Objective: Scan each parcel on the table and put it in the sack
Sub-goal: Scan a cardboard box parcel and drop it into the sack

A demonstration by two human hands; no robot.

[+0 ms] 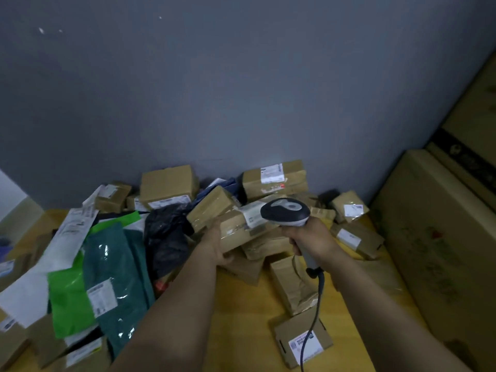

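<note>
In the middle of the frame the left hand (214,244) grips a flat cardboard parcel (241,233) at its near left end. The thumb lies on the taped top, and the other fingers go under the box and are hidden. The parcel is lifted a little above the pile of boxes. Its long axis runs from lower left to upper right, and its top face is turned up. A white label (252,214) sits on the far right part of this face.

The right hand (314,238) is closed around the handle of a barcode scanner (285,212). The scanner head is just beside the label and points to the left, toward it. The handle goes down and to the right, and a grey cable (319,299) hangs from it to the lower edge.

The yellow wooden table (241,318) carries many more parcels. A green mailer bag (69,296) and a teal bag (112,264) lie at the lower left, and a black bag (163,237) is beside the left hand. A small labelled box (303,342) lies at the bottom, under the cable. A large carton (442,237) stands at the right edge.
</note>
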